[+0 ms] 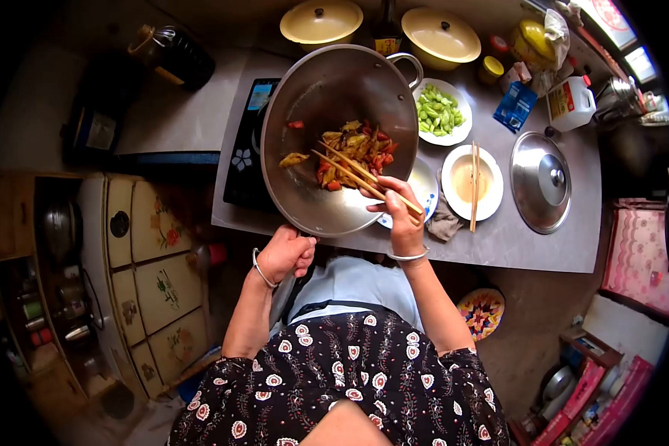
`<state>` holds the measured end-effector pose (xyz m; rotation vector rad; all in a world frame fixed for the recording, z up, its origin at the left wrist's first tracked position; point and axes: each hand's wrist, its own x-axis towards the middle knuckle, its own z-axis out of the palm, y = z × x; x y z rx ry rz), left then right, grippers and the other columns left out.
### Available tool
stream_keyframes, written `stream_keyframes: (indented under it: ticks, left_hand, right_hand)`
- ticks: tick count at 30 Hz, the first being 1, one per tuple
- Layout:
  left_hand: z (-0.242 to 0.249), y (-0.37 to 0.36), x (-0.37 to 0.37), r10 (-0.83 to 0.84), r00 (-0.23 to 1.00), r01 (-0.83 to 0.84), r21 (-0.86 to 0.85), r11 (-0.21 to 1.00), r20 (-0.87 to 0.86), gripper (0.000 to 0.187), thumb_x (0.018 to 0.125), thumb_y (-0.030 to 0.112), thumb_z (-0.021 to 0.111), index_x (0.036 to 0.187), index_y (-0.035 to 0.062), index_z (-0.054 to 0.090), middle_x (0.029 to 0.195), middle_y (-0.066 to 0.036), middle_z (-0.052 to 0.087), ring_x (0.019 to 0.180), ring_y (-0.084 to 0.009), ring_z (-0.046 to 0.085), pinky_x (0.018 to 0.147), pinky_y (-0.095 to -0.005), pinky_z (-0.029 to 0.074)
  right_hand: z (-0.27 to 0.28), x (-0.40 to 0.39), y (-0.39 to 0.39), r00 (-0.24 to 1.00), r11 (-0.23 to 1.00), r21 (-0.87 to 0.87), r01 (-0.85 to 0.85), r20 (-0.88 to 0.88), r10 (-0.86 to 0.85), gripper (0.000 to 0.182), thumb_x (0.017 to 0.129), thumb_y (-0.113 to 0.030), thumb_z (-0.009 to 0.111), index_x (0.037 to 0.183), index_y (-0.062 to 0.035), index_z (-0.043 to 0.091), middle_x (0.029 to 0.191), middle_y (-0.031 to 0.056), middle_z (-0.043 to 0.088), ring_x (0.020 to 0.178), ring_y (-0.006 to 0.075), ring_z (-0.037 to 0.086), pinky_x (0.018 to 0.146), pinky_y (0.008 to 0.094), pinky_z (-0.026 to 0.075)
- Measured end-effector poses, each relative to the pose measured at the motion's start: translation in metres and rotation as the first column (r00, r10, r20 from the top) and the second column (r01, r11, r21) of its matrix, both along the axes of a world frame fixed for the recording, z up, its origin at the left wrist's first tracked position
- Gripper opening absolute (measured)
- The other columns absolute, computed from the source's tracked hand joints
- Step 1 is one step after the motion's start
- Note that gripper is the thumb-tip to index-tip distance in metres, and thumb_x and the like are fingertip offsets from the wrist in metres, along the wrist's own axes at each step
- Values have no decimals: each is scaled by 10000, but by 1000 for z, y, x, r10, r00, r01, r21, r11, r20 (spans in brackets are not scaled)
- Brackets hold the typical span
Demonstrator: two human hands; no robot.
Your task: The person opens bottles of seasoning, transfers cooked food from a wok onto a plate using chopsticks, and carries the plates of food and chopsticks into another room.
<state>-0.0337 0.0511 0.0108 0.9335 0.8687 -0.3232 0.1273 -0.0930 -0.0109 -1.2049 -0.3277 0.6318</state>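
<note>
A large grey wok [290, 97] hangs over the counter edge and part of the black cooktop [241, 160], seemingly tilted to the right. My left hand [284, 254] is closed in a fist at its near rim; the handle inside the fist is hidden. Between the fingers of my right hand [403, 219] is a pair of wooden chopsticks [364, 178]. Their tips reach into cooked food [353, 149] with red and yellow-brown pieces, gathered at the wok's right side. Below the wok's right rim a blue-and-white plate [426, 186] is partly covered.
To the right stand a plate of green vegetable pieces [440, 111], a white bowl [457, 201] with chopsticks across it and a steel lid [531, 193]. Two yellow lidded pots [442, 37] are behind. A grey cloth [444, 221] lies by the front edge.
</note>
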Motion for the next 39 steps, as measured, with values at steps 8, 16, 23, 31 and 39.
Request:
stream_keyframes:
  ticks: [8, 16, 23, 31, 39]
  left_hand:
    - [-1, -7, 5, 0, 1000, 0, 74, 997, -5, 84, 835, 88, 498, 858, 9, 482, 548, 19, 390, 415, -58, 365, 333, -220, 330]
    - [3, -12, 9, 16, 999, -12, 123, 992, -30, 75, 814, 54, 488, 759, 30, 444, 551, -2, 422, 398, -71, 386, 315, -243, 339]
    - [8, -18, 15, -21, 998, 35, 238, 971, -60, 153, 816, 60, 487, 675, 27, 439, 526, -2, 403, 398, -76, 381, 322, -241, 341]
    - [9, -25, 17, -32, 996, 52, 271, 961, -78, 137, 806, 48, 476, 678, 28, 432, 532, -9, 414, 393, -80, 388, 318, -246, 343]
    - [10, -30, 18, -72, 994, 94, 298, 950, -82, 80, 806, 42, 471, 742, 12, 433, 540, -10, 414, 391, -78, 391, 310, -241, 337]
  right_hand:
    - [3, -24, -23, 991, 991, 20, -134, -1, 134, 280, 910, -130, 448, 1108, 55, 516, 1059, 133, 559, 961, 219, 612, 713, 249, 522]
    - [-12, -20, -45, 997, 995, -79, -64, 28, 66, 263, 903, -113, 461, 1099, 47, 535, 1034, 113, 575, 948, 196, 615, 697, 242, 516]
    - [-28, -18, -58, 996, 980, -198, -16, 85, 34, 285, 909, -142, 459, 1108, 52, 526, 1043, 122, 588, 962, 213, 611, 722, 248, 516]
    - [-31, -19, -72, 979, 956, -278, 98, 200, -43, 206, 863, -71, 484, 1008, 49, 569, 915, 119, 605, 815, 167, 616, 700, 253, 476]
    - [-37, -16, -100, 941, 912, -383, 143, 339, -5, 234, 881, -92, 470, 1037, 57, 562, 987, 112, 595, 881, 170, 629, 675, 239, 514]
